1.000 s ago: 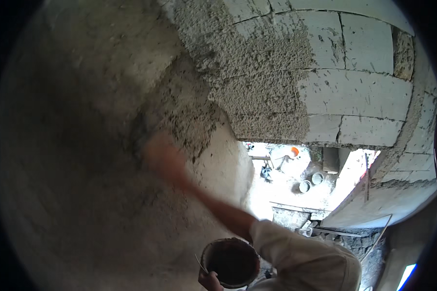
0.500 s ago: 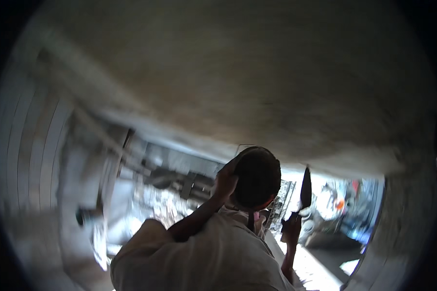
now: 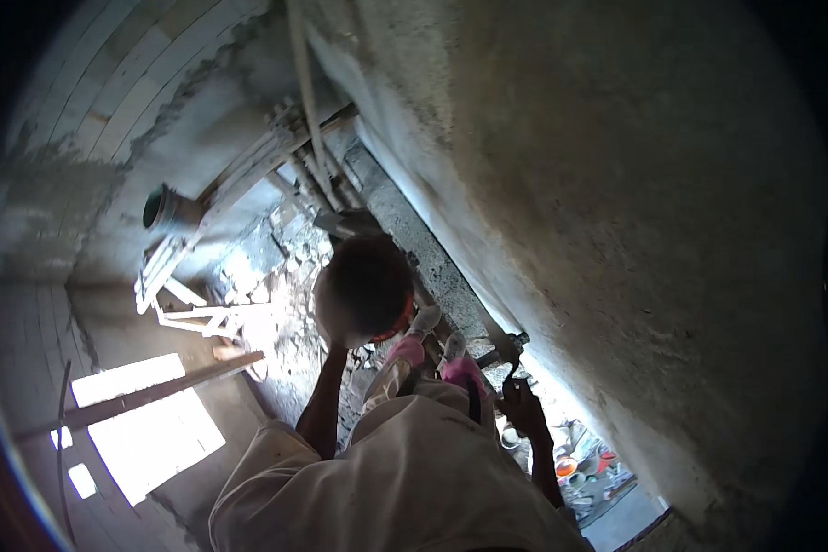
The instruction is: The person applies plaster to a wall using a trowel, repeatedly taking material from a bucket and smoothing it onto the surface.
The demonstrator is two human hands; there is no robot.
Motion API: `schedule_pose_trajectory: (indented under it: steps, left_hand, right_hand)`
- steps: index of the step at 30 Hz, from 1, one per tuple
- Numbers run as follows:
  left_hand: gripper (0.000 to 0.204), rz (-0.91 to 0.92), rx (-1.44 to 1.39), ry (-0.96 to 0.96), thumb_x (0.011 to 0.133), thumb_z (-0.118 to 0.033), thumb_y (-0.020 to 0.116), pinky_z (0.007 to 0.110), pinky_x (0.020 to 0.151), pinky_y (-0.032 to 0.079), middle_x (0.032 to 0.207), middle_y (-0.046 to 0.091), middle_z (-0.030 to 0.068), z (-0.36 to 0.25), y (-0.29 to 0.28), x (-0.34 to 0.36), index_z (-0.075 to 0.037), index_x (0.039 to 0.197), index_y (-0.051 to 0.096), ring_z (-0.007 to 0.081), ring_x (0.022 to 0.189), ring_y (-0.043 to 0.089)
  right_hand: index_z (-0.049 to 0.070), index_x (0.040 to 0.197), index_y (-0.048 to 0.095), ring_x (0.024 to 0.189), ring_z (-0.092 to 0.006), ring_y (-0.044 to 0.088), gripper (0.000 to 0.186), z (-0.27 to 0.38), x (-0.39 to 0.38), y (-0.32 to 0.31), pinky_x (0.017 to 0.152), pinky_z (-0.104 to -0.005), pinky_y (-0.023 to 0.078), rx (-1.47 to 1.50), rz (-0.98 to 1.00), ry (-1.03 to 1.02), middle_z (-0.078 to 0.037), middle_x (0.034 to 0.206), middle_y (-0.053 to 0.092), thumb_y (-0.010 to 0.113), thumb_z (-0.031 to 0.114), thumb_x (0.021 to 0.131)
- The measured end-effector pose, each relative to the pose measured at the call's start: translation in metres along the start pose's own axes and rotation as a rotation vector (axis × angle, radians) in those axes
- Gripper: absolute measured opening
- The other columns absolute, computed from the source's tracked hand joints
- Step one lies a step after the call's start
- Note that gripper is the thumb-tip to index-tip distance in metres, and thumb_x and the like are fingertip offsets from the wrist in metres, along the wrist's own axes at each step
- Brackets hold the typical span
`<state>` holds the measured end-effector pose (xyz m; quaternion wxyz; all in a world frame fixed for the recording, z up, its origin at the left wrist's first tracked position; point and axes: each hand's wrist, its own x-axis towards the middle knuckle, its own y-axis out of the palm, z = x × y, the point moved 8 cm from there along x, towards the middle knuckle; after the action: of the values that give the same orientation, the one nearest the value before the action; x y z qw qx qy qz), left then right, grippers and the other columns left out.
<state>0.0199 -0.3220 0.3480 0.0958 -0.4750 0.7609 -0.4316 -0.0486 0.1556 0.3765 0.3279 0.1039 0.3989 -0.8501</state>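
Observation:
My left hand (image 3: 339,333) grips the near edge of a dark round pan-like thing (image 3: 370,283). It is blurred, with a reddish-orange patch at its lower right edge. What lies in or on it I cannot make out. To the right, my right hand (image 3: 522,405) is closed around the handle of a trowel (image 3: 508,350). Its curved neck and dark blade show beyond my fingers, close to the foot of the plastered wall (image 3: 635,230). Between my hands my feet (image 3: 425,320) show, with pink cloth at the ankles.
Below lies bright rubble (image 3: 290,267). A wooden scaffold with poles (image 3: 315,156) stands ahead, with a bucket (image 3: 170,210) on its left. A wooden beam (image 3: 170,394) crosses a bright window opening (image 3: 152,437). Several tubs, including an orange one (image 3: 566,467), sit low at right.
The view has turned, so the plastered wall now stands to my right instead of ahead. The pan-like thing appears farther left and higher. The trowel blade points up no longer.

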Motion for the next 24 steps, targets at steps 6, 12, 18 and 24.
schedule_pose_trajectory:
  steps: [6, 12, 18, 24]
  left_hand:
    - [0.066, -0.336, -0.327, -0.592, 0.067, 0.000, 0.046, 0.035, 0.100, 0.040, 0.122, 0.056, 0.0128, 0.125, -0.117, -0.078, -0.002, 0.132, 0.051, 0.0238, 0.111, 0.054]
    - [0.054, -0.264, -0.200, -0.786, 0.077, -0.016, 0.052, 0.045, 0.092, 0.046, 0.116, 0.054, 0.0195, 0.145, -0.162, -0.142, 0.001, 0.128, 0.051, 0.0295, 0.109, 0.052]
    - [0.033, -0.935, -0.300, -1.223, 0.075, -0.007, 0.060, 0.043, 0.078, 0.050, 0.097, 0.062, 0.0202, 0.208, -0.187, -0.227, 0.002, 0.108, 0.061, 0.0348, 0.089, 0.059]
    - [0.031, -0.970, -0.415, -1.343, 0.075, -0.007, 0.060, 0.043, 0.076, 0.050, 0.095, 0.063, 0.0196, 0.224, -0.164, -0.207, 0.001, 0.105, 0.061, 0.0341, 0.087, 0.060]
  right_hand:
    - [0.007, 0.122, 0.052, 0.086, -0.0338, 0.069, 0.058, 0.054, 0.076, -0.039, 0.071, -0.0413, 0.053, 0.024, 0.186, -0.038, -0.018, 0.095, 0.069, 0.079, 0.032, 0.078]
    - [0.004, 0.120, 0.053, 0.092, -0.0384, 0.067, 0.047, 0.180, 0.140, -0.138, 0.075, -0.0427, 0.054, -0.014, -0.158, -0.506, -0.020, 0.101, 0.068, 0.074, 0.021, 0.082]
    - [0.003, 0.119, 0.058, 0.083, -0.0322, 0.067, 0.042, 0.378, 0.198, -0.217, 0.072, -0.0401, 0.054, -0.388, -0.598, -0.977, -0.015, 0.097, 0.067, 0.074, 0.017, 0.082]
    - [-0.001, 0.120, 0.057, 0.089, -0.0303, 0.067, 0.041, 0.520, 0.303, -0.239, 0.076, -0.0392, 0.055, -0.481, -0.882, -1.269, -0.017, 0.103, 0.066, 0.071, 0.020, 0.088]
